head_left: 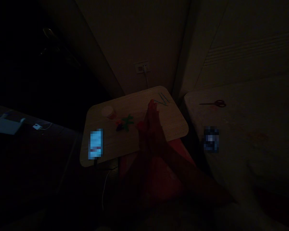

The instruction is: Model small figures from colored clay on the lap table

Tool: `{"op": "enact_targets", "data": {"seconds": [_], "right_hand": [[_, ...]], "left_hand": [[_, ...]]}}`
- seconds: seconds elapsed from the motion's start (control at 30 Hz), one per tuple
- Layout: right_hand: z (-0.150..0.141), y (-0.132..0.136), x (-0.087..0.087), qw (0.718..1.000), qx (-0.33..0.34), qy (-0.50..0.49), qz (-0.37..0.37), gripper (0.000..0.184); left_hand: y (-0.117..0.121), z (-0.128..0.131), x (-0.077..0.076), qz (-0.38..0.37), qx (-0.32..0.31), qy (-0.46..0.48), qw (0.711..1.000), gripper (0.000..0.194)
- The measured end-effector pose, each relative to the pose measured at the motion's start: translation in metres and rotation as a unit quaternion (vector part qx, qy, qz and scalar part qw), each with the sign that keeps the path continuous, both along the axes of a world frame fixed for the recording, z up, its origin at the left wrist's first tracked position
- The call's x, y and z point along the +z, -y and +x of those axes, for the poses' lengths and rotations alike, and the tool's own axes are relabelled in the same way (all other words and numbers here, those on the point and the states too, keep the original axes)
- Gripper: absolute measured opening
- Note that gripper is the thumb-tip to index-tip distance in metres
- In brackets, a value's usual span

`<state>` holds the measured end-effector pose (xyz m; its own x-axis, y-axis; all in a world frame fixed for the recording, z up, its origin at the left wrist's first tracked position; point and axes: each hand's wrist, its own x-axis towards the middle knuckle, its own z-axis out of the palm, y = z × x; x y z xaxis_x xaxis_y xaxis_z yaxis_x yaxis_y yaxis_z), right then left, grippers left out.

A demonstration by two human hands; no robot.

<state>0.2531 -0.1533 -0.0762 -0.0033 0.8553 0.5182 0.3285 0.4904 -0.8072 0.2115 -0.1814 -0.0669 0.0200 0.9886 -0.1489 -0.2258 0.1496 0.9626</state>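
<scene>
The picture is very dark. My right hand is over the small wooden table, its fingers stretched away from me. Against its palm side, my left hand is pressed, mostly in shadow. Whatever lies between the two palms is hidden. A reddish patch shows at the left hand's fingers; I cannot tell whether it is a fingertip or a thing. Left of the hands lie a green piece with several arms, an orange bit and a dark lump. Thin bluish-green sticks rest beyond my right fingertips.
A pale round container and a lit phone with a cable are on the table's left side. Scissors and a blurred dark object lie on a pale surface at right. A wall socket holds a plug.
</scene>
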Motion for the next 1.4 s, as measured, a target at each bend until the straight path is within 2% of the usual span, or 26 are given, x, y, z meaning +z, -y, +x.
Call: {"op": "enact_targets", "data": {"seconds": [0.07, 0.2, 0.33, 0.43, 0.5, 0.57, 0.67, 0.77, 0.83, 0.93, 1.03, 1.13, 1.23, 1.3, 1.4], "right_hand": [[0.027, -0.012, -0.007, 0.997, -0.061, -0.044, 0.004, 0.08], [0.053, -0.038, -0.019, 0.978, -0.172, -0.114, -0.03, 0.08], [0.054, -0.043, -0.026, 0.966, -0.21, -0.145, -0.039, 0.078], [0.054, -0.038, -0.027, 0.95, -0.22, -0.217, -0.053, 0.079], [0.057, -0.033, -0.026, 0.939, -0.211, -0.263, -0.077, 0.08], [0.062, -0.026, -0.025, 0.941, -0.164, -0.28, -0.091, 0.074], [0.068, -0.009, -0.025, 0.966, -0.045, -0.236, -0.101, 0.051], [0.067, 0.008, -0.026, 0.98, 0.018, -0.165, -0.108, 0.037], [0.064, 0.014, -0.026, 0.984, 0.028, -0.137, -0.108, 0.033], [0.061, 0.018, -0.025, 0.989, 0.003, -0.118, -0.092, 0.025], [0.063, 0.019, -0.021, 0.995, -0.023, -0.092, -0.039, 0.016], [0.067, 0.02, -0.015, 0.997, -0.007, -0.067, 0.023, 0.004], [0.068, 0.023, -0.01, 0.996, 0.02, -0.064, 0.061, 0.012], [0.067, 0.024, -0.01, 0.995, 0.03, -0.075, 0.06, 0.016], [0.064, 0.024, -0.013, 0.99, 0.022, -0.14, 0.003, 0.016]], "left_hand": [[0.001, 0.001, -0.004, 0.008, -0.01, 0.022, 1.0, 0.038], [0.004, 0.003, -0.015, 0.018, -0.029, 0.064, 0.997, 0.035], [0.0, 0.002, -0.027, 0.016, -0.03, 0.107, 0.994, 0.046], [-0.008, -0.002, -0.031, 0.012, -0.033, 0.134, 0.99, 0.046], [-0.015, -0.008, -0.031, 0.01, -0.034, 0.163, 0.986, 0.042], [-0.021, -0.013, -0.031, 0.007, -0.017, 0.188, 0.982, 0.039], [-0.028, -0.022, -0.033, 0.028, 0.018, 0.181, 0.983, 0.037], [-0.03, -0.028, -0.034, 0.054, 0.024, 0.142, 0.988, 0.035], [-0.028, -0.031, -0.033, 0.057, 0.023, 0.121, 0.991, 0.034], [-0.027, -0.032, -0.032, 0.051, 0.022, 0.129, 0.99, 0.038], [-0.029, -0.032, -0.033, 0.053, 0.019, 0.142, 0.988, 0.041], [-0.032, -0.031, -0.034, 0.074, 0.028, 0.123, 0.989, 0.036], [-0.033, -0.032, -0.033, 0.093, 0.024, 0.109, 0.989, 0.035], [-0.031, -0.032, -0.031, 0.101, 0.019, 0.105, 0.989, 0.035], [-0.028, -0.032, -0.028, 0.113, 0.005, 0.102, 0.988, 0.033]]}}
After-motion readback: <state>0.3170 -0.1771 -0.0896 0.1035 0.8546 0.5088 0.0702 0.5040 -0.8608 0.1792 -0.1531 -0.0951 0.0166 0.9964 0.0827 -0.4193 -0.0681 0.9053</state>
